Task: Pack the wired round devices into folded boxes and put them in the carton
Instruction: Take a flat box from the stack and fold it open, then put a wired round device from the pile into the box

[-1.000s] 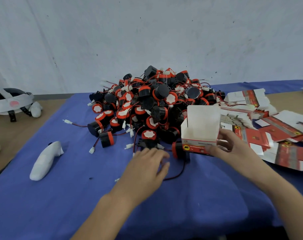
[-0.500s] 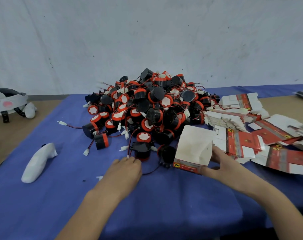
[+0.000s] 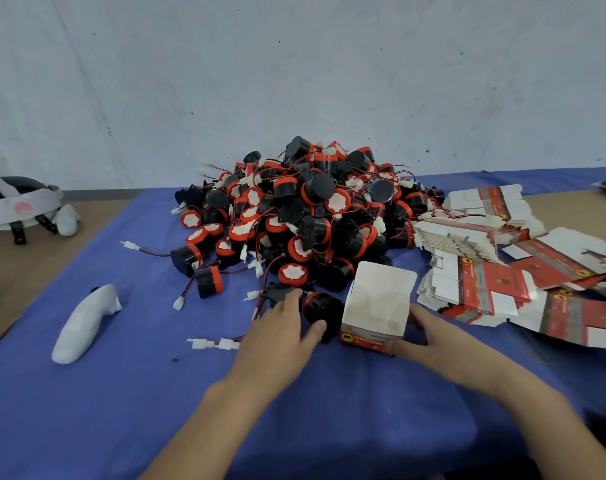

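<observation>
A big pile of black-and-red round devices (image 3: 305, 216) with red-black wires and white plugs sits mid-table. One black device (image 3: 321, 308) lies at the pile's front edge, and my left hand (image 3: 279, 336) grips it between thumb and fingers. Right beside it stands a small open red-and-white box (image 3: 376, 311), top flap up, its white inside showing. My right hand (image 3: 429, 336) holds the box at its right side and front corner. No carton is in view.
Stacks of flat unfolded red-and-white boxes (image 3: 485, 261) spread over the right side. A white controller (image 3: 85, 322) lies on the blue cloth (image 3: 121, 393) at left. A headset (image 3: 17, 202) rests on the far-left table. Loose white plugs (image 3: 213, 344) lie near my left hand.
My left hand moved right and took hold of the black device by the box. The box has been stood more upright, nearer the device.
</observation>
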`<state>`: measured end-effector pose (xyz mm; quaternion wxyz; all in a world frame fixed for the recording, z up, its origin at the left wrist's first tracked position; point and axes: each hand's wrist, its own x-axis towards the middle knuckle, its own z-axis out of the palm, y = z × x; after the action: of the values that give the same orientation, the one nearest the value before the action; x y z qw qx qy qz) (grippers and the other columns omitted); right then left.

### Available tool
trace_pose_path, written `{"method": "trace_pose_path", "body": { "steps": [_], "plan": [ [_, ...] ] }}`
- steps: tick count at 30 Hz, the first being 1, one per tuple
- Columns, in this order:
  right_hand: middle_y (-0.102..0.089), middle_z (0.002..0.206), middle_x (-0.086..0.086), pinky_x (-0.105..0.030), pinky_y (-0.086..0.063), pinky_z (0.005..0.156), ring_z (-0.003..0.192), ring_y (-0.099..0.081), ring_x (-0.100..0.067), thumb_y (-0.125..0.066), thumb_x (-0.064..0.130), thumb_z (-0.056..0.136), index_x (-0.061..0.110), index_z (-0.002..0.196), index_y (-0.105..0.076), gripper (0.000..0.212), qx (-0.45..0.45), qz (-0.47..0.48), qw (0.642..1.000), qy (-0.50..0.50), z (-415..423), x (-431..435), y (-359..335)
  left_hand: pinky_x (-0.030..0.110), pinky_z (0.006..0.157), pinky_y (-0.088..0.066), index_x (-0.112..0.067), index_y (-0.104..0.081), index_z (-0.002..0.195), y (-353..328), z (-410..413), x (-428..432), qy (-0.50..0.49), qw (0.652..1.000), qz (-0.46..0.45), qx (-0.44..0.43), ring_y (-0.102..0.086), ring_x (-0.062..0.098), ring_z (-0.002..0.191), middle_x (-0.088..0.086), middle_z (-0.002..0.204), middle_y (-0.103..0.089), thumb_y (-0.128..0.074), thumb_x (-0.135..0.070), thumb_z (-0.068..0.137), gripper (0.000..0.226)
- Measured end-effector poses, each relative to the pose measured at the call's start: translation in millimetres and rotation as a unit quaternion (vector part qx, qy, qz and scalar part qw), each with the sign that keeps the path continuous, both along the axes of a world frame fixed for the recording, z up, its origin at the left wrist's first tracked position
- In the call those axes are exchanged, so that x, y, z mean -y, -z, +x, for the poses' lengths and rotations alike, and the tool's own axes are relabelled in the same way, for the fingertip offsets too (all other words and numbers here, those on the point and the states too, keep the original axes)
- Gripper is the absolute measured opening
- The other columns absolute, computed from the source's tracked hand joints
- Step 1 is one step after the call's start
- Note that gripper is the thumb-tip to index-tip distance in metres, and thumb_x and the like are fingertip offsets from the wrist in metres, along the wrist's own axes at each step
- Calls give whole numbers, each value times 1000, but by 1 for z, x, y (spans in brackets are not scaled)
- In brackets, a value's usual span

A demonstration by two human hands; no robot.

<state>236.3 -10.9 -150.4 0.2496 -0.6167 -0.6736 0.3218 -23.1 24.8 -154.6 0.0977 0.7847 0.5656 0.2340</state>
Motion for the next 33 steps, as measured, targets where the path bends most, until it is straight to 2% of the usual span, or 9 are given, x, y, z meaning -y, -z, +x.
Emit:
{"method": "trace_pose_path", "body": {
  "steps": [5,8,11,15,18,21,24,29,33],
  "plan": [
    [-56,138,21,-34,-45,109,129,-52,-5,-71,51,88,35,145,-41,66,15,-8,1000,4,-1,-2,-2,36,77,-41,-19,-30,147,5,11,-7,-11,999,15,-44,-60,26,106,5,116,-65,-49,-45,101,56],
    [-56,134,17,-32,-49,101,121,-55,-5,-67,72,69,24,135,-45,84,-16,-23,999,28,3,-2,-8,39,76,-46,-22,-47,130,-2,10,-9,-24,998,50,34,-63,22,95,-2,107,-69,-46,-34,103,30],
    [-46,122,32,-18,-40,88,120,-48,2,-61,74,64,27,152,-35,102,-98,63,988,102,2,4,-21,33,67,-47,-23,-54,119,-11,4,-9,-33,991,54,118,-58,10,79,-9,95,-65,-43,-26,104,19],
    [-55,128,32,-12,-46,77,113,-57,10,-53,61,90,47,139,-48,51,-170,309,920,170,-9,14,-37,28,71,-51,-26,-58,124,-34,-4,-3,-50,967,145,202,-62,7,90,-11,110,-67,-39,-24,107,26],
    [-46,132,37,-12,-46,89,119,-51,8,-52,53,93,55,137,-45,45,-115,377,912,111,-35,20,-43,31,57,-52,-26,-57,124,-49,-6,7,-7,949,300,93,-63,12,75,-8,108,-66,-54,-11,101,27],
    [-35,142,38,-14,-37,102,130,-40,7,-49,64,86,60,145,-30,63,-32,322,946,18,-58,20,-41,26,54,-43,-23,-57,123,-48,-2,16,77,923,375,-21,-59,17,71,-5,94,-61,-70,8,79,56],
    [-42,131,35,-15,-43,90,117,-44,6,-54,61,89,61,141,-31,57,63,299,951,-50,-73,17,-31,31,61,-50,-22,-51,127,-47,3,20,136,911,388,-29,-61,18,82,-3,98,-63,-62,8,76,60],
    [-39,124,26,-4,-39,89,111,-48,3,-74,41,87,39,135,-51,53,18,274,961,-41,-76,13,-30,27,70,-49,-21,-49,127,-46,9,24,196,894,403,-26,-61,16,84,-2,101,-65,-63,7,76,60],
    [-46,121,32,-17,-49,87,108,-53,1,-80,44,78,46,117,-56,45,-25,258,966,-13,-75,15,-36,24,71,-51,-24,-51,125,-48,12,30,179,909,371,59,-62,10,85,-9,100,-65,-57,-11,96,32]
  ]
}}
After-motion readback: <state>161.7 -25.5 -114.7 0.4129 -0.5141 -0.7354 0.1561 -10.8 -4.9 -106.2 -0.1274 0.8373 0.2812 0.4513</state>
